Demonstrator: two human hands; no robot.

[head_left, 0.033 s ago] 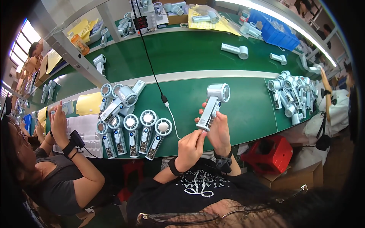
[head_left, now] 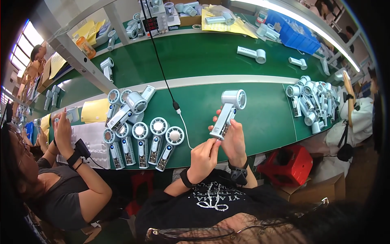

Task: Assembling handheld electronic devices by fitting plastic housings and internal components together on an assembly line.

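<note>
While a right hand [head_left: 234, 141] holds a fan [head_left: 224, 118], shirt lettering [head_left: 214, 199] shows

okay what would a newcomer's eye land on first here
Probably the pale blue handheld fan, right of centre, in the right hand with the left hand at its base. Then the fan cluster on the green bench, left, and the red stool, lower right.

Black shirt [head_left: 170, 207], white print [head_left: 206, 199], dark gear at both wrists.
The print sets lettering around a looped, bow-like figure [head_left: 215, 208]. A plain black band [head_left: 187, 178] circles the left wrist [head_left: 193, 176]; on the right wrist [head_left: 239, 157] I see a black strap [head_left: 236, 166] with a chunky dark unit [head_left: 239, 176]. Dark hair [head_left: 321, 217] hangs loose, a metal fitting [head_left: 324, 201] glinting beside it.
</note>
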